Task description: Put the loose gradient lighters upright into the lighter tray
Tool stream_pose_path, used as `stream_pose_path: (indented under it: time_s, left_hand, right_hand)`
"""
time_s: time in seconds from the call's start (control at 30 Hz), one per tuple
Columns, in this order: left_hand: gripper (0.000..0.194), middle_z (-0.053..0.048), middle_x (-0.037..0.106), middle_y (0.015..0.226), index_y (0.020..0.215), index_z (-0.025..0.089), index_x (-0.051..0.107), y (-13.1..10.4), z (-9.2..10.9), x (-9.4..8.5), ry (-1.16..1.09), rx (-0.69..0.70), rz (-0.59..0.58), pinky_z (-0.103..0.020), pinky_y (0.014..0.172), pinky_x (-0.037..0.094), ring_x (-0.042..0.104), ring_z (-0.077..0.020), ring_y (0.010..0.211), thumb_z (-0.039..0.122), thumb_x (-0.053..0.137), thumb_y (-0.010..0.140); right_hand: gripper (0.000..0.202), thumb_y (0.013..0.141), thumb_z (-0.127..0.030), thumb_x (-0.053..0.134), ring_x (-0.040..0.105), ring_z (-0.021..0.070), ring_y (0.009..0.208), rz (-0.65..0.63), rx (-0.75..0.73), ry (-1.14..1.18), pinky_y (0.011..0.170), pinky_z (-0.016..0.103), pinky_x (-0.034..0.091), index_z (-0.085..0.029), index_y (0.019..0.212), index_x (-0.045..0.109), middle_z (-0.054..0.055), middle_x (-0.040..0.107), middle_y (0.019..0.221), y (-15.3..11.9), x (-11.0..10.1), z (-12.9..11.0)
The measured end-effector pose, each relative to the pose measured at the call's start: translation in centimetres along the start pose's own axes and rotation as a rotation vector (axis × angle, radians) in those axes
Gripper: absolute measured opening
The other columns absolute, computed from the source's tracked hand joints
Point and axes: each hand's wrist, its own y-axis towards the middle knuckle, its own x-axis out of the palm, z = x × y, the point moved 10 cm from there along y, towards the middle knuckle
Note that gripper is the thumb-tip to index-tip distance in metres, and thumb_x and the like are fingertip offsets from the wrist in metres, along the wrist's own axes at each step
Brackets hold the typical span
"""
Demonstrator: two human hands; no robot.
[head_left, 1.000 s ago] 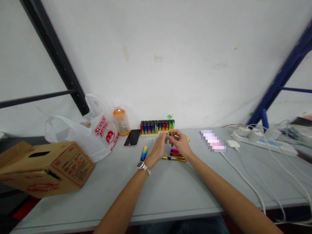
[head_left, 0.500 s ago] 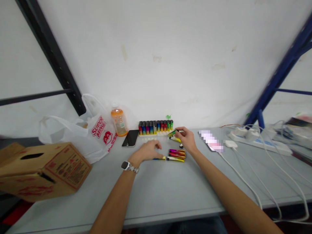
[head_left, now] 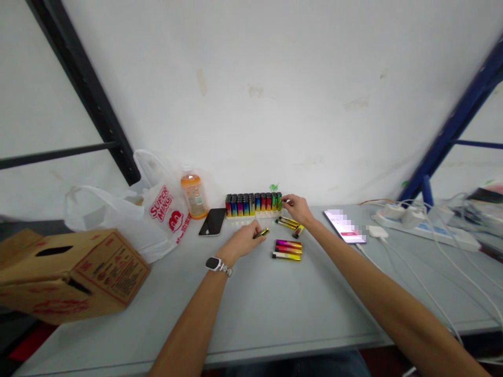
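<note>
1. We see our left hand (head_left: 244, 242) low on the grey table (head_left: 251, 314), fingers curled around a yellow-and-dark lighter (head_left: 261, 233) that sticks out to the right of the fist; a watch (head_left: 215, 264) sits on that wrist.
2. Our right hand (head_left: 299, 208) reaches to the right end of the tray of lighters (head_left: 253, 204) by the wall, fingertips pinched together at the last green lighter (head_left: 279, 200) in the row; whether they actually grip it or only touch it, we cannot tell.
3. The tray stands against the white wall (head_left: 275, 94), its lighters upright in a tight row, dark caps on top, colours running from orange and blue at the left to red and green at the right.
4. Just below the right hand lie loose yellow lighters (head_left: 288, 223) on the table, and nearer to us a small stack of pink and yellow lighters (head_left: 287, 250), lying flat and side by side.
5. Left of the tray we see a black phone (head_left: 212, 221) lying face up, an orange drink bottle (head_left: 194, 192) upright, a white plastic bag (head_left: 145, 214) and a cardboard box (head_left: 74, 272).
6. To the right lie a second phone (head_left: 345, 226) with its screen lit, white cables (head_left: 412, 272) and a power strip (head_left: 424, 228).
</note>
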Motion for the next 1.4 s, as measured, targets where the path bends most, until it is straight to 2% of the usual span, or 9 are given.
stream_pose_path:
  time_s: [0.2,0.33,0.5,0.67,0.77,0.87,0.97,1.17,1.4]
  left_hand:
    - [0.019,0.004,0.057,0.067,0.103,0.021,0.048,0.5,1.5,-0.4,-0.082,0.070,0.145,-0.025,0.061,0.038,0.053,-0.0134,0.059,0.037,0.048,0.093]
    - [0.024,0.003,0.056,0.071,0.109,0.018,0.051,1.0,1.5,0.0,-0.213,0.086,0.158,-0.024,0.064,0.039,0.051,-0.0118,0.063,0.036,0.048,0.093]
    - [0.037,-0.002,0.066,0.081,0.115,0.015,0.057,1.6,1.0,-0.3,-0.418,0.100,0.180,-0.022,0.057,0.037,0.046,-0.0089,0.057,0.040,0.056,0.088]
    - [0.045,0.004,0.058,0.058,0.099,0.015,0.059,1.0,-0.3,-2.9,-0.558,0.025,0.430,-0.020,0.050,0.030,0.043,-0.0078,0.049,0.051,0.072,0.075]
    - [0.044,0.003,0.057,0.060,0.081,0.014,0.063,0.6,-0.4,-3.9,-0.594,0.020,0.526,-0.021,0.052,0.033,0.046,-0.0084,0.055,0.054,0.077,0.068]
    - [0.045,0.000,0.061,0.068,0.080,0.013,0.066,0.4,-0.2,-3.9,-0.614,0.017,0.543,-0.022,0.057,0.038,0.050,-0.0104,0.062,0.057,0.073,0.071]
    - [0.046,0.000,0.060,0.069,0.082,0.015,0.065,0.2,-0.4,-3.4,-0.627,-0.015,0.584,-0.023,0.060,0.041,0.053,-0.0121,0.066,0.061,0.063,0.079]
    - [0.042,0.002,0.059,0.073,0.086,0.018,0.053,0.6,1.6,-0.7,-0.864,0.091,0.439,-0.023,0.063,0.048,0.056,-0.0097,0.060,0.059,0.061,0.083]
    - [0.042,0.008,0.038,0.059,0.087,0.017,0.055,0.4,2.3,0.6,-0.833,0.041,0.401,-0.019,0.045,0.027,0.032,-0.0059,0.047,0.058,0.057,0.086]
  right_hand:
    - [0.026,0.090,-0.022,0.059,0.064,0.0177,0.084,-0.064,-0.040,-0.165,0.087,0.032,0.051,-0.017,0.109,0.076,0.011,0.064,0.105,1.5,0.6,-0.7]
    - [0.035,0.094,-0.033,0.054,0.060,0.0189,0.089,-0.020,-0.018,-0.273,0.089,0.034,0.049,-0.023,0.124,0.070,0.009,0.049,0.107,0.7,0.9,-0.7]
    - [0.040,0.096,-0.036,0.050,0.058,0.0197,0.087,-0.051,0.043,-0.339,0.087,0.034,0.048,-0.028,0.133,0.063,0.008,0.045,0.103,0.1,1.1,0.0]
    - [0.047,0.095,-0.037,0.051,0.057,0.0213,0.087,-0.080,-0.001,-0.314,0.091,0.038,0.046,-0.026,0.141,0.055,0.008,0.044,0.102,-0.2,1.3,-0.5]
    - [0.051,0.093,-0.039,0.053,0.057,0.0225,0.091,0.040,-0.032,-0.174,0.092,0.040,0.046,-0.024,0.142,0.053,0.008,0.044,0.104,-1.0,0.7,-1.9]
    - [0.042,0.093,-0.041,0.051,0.056,0.0217,0.090,0.201,-0.024,0.038,0.085,0.037,0.048,-0.021,0.128,0.062,0.007,0.047,0.100,-2.6,-0.4,-3.6]
    - [0.035,0.093,-0.044,0.050,0.052,0.0177,0.075,0.255,0.010,0.178,0.074,0.034,0.048,-0.020,0.111,0.068,0.005,0.049,0.092,-4.3,-0.7,-5.2]
    - [0.029,0.093,-0.042,0.052,0.055,0.0168,0.077,0.224,0.024,0.309,0.068,0.030,0.046,-0.019,0.102,0.067,0.004,0.055,0.090,-6.7,-0.5,-6.3]
    - [0.028,0.094,-0.044,0.051,0.058,0.0177,0.080,0.149,0.014,0.343,0.071,0.030,0.046,-0.019,0.094,0.066,0.005,0.064,0.090,-7.6,0.7,-6.3]
